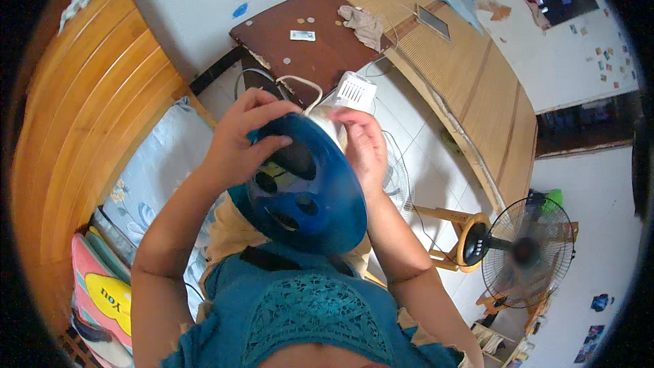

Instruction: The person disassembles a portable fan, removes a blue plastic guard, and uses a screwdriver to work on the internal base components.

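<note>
A glossy, translucent blue fan blade [310, 197] is tilted in front of my body, above my lap. My left hand [255, 129] grips its upper left edge, thumb on the near face and fingers over the back. At the blade's upper right, my right hand [364, 146] has its fingers curled in by a pale part behind the blade; what they pinch is hidden. A white slotted housing [355, 90] sits just past my right fingertips, and a cream cord [306, 83] loops beside it. Part of a white wire fan grille [397, 177] shows beyond my right wrist.
Ahead stands a brown board-topped table [283, 24] with coins, a small packet and a crumpled cloth [362, 26]. A mat-covered bed [449, 48] runs along the right. A black fan [524, 252] on a wooden stool [471, 238] stands right; a wooden headboard [82, 95] rises left.
</note>
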{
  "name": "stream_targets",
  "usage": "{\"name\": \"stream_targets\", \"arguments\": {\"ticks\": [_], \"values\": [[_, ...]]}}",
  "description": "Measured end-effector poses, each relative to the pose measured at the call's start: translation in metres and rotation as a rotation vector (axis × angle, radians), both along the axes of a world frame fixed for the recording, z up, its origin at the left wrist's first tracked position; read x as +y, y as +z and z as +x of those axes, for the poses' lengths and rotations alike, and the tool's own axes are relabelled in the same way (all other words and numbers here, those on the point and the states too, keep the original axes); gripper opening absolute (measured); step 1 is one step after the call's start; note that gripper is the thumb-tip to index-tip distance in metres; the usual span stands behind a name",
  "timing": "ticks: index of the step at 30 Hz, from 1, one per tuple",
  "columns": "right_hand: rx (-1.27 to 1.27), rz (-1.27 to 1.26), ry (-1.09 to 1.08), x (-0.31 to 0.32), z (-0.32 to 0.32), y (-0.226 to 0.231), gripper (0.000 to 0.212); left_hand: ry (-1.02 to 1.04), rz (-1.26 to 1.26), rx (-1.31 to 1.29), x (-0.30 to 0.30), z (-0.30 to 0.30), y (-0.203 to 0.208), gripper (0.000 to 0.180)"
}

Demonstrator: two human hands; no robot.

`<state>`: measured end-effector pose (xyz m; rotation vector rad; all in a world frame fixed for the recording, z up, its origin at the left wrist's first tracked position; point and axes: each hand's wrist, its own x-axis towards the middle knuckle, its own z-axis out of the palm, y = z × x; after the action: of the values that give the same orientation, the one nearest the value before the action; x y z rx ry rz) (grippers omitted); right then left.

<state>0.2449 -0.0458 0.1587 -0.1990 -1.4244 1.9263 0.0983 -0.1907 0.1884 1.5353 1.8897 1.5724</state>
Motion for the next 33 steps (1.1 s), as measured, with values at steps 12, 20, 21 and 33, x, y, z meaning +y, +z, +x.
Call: {"name": "stream_targets", "arguments": {"ticks": [12, 20, 21, 33], "values": [[-0.140, -1.264, 0.400, 0.011, 0.012, -0.032, 0.063, -0.066, -0.027, 0.206, 0.006, 0.037, 0.021, 0.043], [-0.100, -1.046, 0.195, -0.020, 0.031, 0.000, 0.058, -0.015, 0.079, 0.327, -0.021, 0.051, 0.033, 0.043], [-0.083, -0.997, 0.154, -0.022, 0.032, -0.003, 0.059, -0.008, 0.093, 0.347, -0.025, 0.053, 0.034, 0.042], [-0.132, -0.693, 0.154, -0.027, 0.030, 0.037, 0.062, 0.163, 0.277, 0.551, -0.064, 0.072, 0.034, 0.036]]}}
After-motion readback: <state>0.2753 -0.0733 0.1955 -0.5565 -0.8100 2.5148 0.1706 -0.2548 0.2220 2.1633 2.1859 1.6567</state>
